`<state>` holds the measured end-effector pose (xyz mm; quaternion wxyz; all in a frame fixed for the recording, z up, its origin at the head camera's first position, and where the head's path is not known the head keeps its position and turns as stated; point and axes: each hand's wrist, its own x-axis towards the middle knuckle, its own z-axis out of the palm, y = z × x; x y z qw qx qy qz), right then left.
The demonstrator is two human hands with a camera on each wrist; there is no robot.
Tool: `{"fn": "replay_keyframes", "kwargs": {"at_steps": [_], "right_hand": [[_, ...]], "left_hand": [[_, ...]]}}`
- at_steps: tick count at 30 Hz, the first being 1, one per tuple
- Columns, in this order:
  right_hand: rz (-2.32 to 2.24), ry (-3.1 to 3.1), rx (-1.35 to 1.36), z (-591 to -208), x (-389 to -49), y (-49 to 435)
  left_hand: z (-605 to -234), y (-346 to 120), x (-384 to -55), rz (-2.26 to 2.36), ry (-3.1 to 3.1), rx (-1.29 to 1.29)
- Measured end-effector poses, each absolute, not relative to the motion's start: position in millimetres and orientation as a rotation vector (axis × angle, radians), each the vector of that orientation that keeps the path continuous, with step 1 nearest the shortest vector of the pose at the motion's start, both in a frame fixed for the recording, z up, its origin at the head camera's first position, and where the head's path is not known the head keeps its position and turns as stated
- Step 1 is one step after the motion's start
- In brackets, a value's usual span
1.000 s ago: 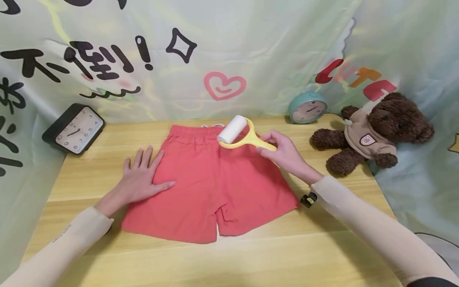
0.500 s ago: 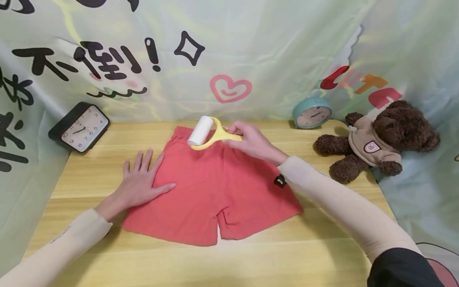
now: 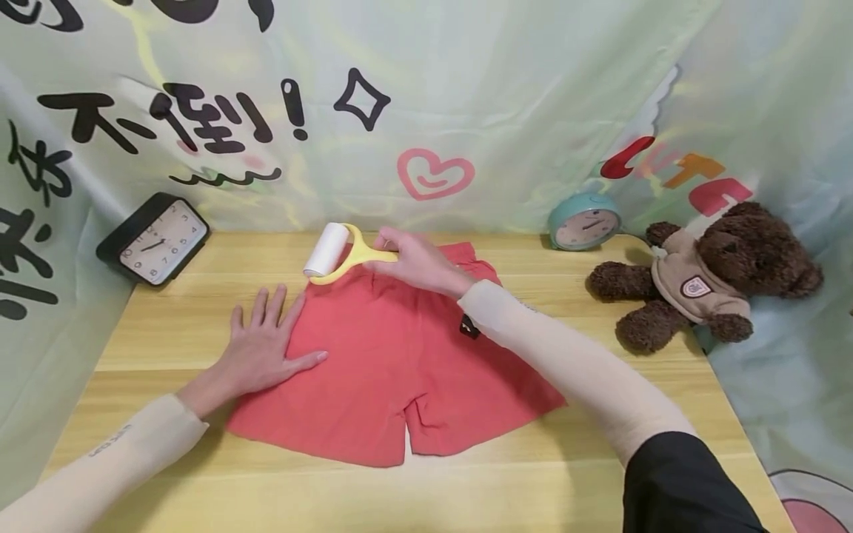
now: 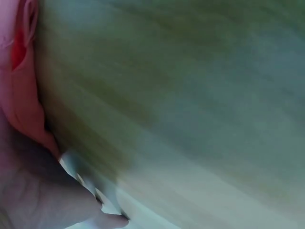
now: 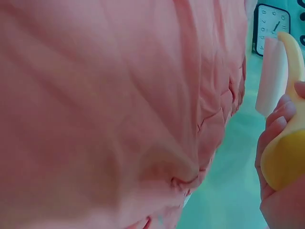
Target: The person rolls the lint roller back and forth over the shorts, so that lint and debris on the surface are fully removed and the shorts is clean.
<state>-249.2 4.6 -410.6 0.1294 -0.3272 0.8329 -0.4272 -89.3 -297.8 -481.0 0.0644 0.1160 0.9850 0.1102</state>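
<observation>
A pair of red shorts (image 3: 353, 355) lies flat on the wooden table, waistband toward the back wall. My right hand (image 3: 420, 260) grips the yellow handle of a lint roller (image 3: 328, 250), whose white roll is at the left end of the waistband. In the right wrist view the fingers curl round the handle of the same lint roller (image 5: 274, 76), and the shorts (image 5: 105, 105) fill much of the picture. With fingers spread, my left hand (image 3: 261, 349) rests on the left edge of the shorts, partly on the table. The left wrist view is blurred; part of that hand (image 4: 43, 195) shows.
On the wooden table (image 3: 320, 500), a black square clock (image 3: 156, 240) stands at the back left and a round teal clock (image 3: 585, 222) at the back right. A brown teddy bear (image 3: 700, 277) leans at the right. A printed cloth (image 3: 506, 89) hangs behind.
My right hand has carried the lint roller leftward along the waistband, from the right of its middle to its left end. My left hand has stayed in place on the shorts.
</observation>
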Motion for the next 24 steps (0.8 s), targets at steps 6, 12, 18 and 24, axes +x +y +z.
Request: {"fn": "replay_keyframes", "kwargs": {"at_steps": [6, 12, 18, 24], "right_hand": [[-1.152, 2.421, -1.016, -419, -253, -9], [-1.093, 2.443, -1.068, -428, -256, -12], [-0.968, 2.517, -1.171, -428, -257, -11], [-0.906, 2.542, -1.244, -421, -261, -3]], "left_hand": [[-481, -296, -90, 0.336, 2.964, 0.341], [-480, -295, -89, 0.324, 2.952, 0.328], [-481, -295, -88, 0.311, 2.984, 0.344], [-481, -297, -87, 0.291, 3.029, 0.359]]}}
